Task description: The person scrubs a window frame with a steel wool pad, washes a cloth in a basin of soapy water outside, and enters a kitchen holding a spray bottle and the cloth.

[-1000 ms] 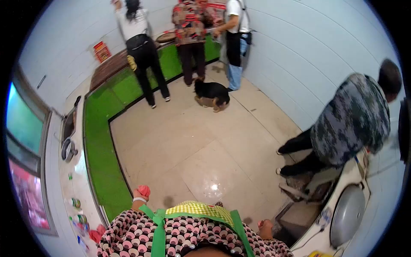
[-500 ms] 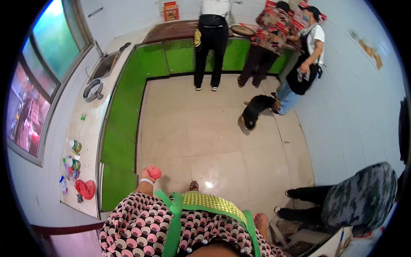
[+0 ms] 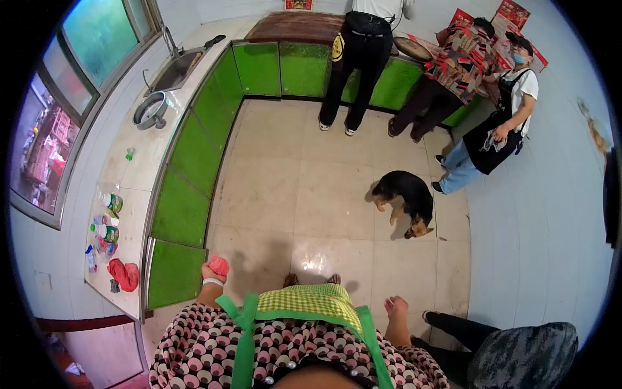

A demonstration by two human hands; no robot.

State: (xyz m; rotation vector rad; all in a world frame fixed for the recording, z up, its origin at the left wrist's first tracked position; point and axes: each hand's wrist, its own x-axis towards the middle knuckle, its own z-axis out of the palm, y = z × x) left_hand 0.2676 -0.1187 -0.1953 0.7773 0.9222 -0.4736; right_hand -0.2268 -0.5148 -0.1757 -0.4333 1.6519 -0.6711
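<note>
My left hand (image 3: 212, 272) is closed round a crumpled pink cloth (image 3: 219, 265), held out at the left of my body near the green cabinet corner. A white band circles that wrist. My right hand (image 3: 396, 306) hangs at my right side with its fingers curled; whether anything small is in it cannot be made out. Between my hands is the green checked apron (image 3: 311, 303) that I wear. On the counter to my left lie a red cloth (image 3: 124, 275) and bottles (image 3: 109, 232).
A counter (image 3: 133, 201) with a sink (image 3: 178, 70) and a metal pot (image 3: 150, 110) runs along the left. A black and tan dog (image 3: 409, 198) is on the floor. Three people stand at the back; another person (image 3: 525, 356) bends at the lower right.
The view has swung right, then the dog turned and came nearer. My left hand keeps the pink cloth. My right hand has come further into view.
</note>
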